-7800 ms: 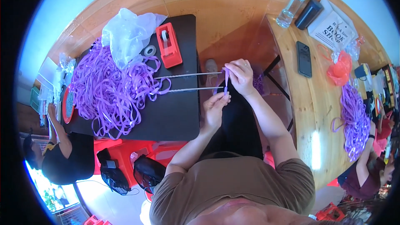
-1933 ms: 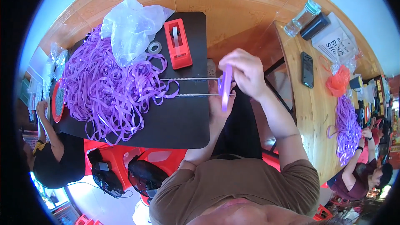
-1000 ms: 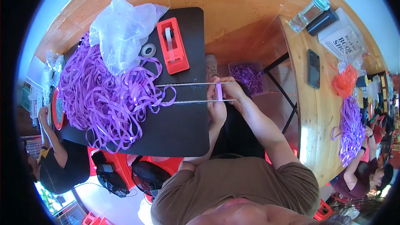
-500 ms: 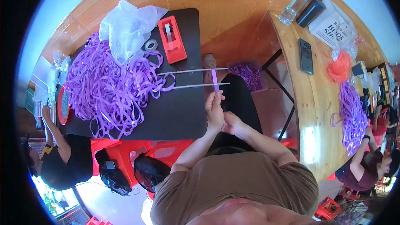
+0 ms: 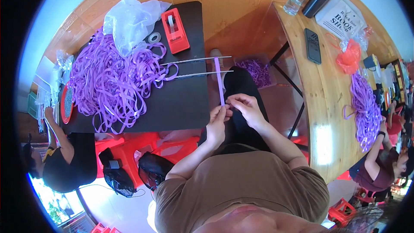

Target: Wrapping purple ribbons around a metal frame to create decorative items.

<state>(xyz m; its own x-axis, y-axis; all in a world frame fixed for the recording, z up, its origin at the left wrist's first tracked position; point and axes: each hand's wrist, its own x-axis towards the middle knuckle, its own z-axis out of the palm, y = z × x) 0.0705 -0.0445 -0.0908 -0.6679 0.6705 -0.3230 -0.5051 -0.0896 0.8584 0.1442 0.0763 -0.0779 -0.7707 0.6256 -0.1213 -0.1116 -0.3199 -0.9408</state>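
A narrow purple ribbon (image 5: 219, 80) runs down from two thin pale rods (image 5: 202, 74) that jut out past the right edge of the dark table. My left hand (image 5: 218, 115) pinches its lower end between thumb and fingers, above my lap. Close beside it is my right hand (image 5: 246, 105), thumb and forefinger brought together near the ribbon's end. Whatever lies between those right fingertips is too small to make out. On the table a big heap of purple ribbon (image 5: 112, 86) spreads out at the rods' left ends.
A red tape dispenser (image 5: 176, 32), a tape roll (image 5: 154, 37) and a clear plastic bag (image 5: 131, 21) lie on the dark table (image 5: 181, 112). Below the rods' right side sits a bin of purple pieces (image 5: 256, 71). The wooden table (image 5: 321, 103) holds a phone (image 5: 313, 45). Other people work at both sides.
The ribbon now stretches longer between the rods and my left hand. My right hand has risen from beside my left wrist to the ribbon's end. The whole view has shifted slightly.
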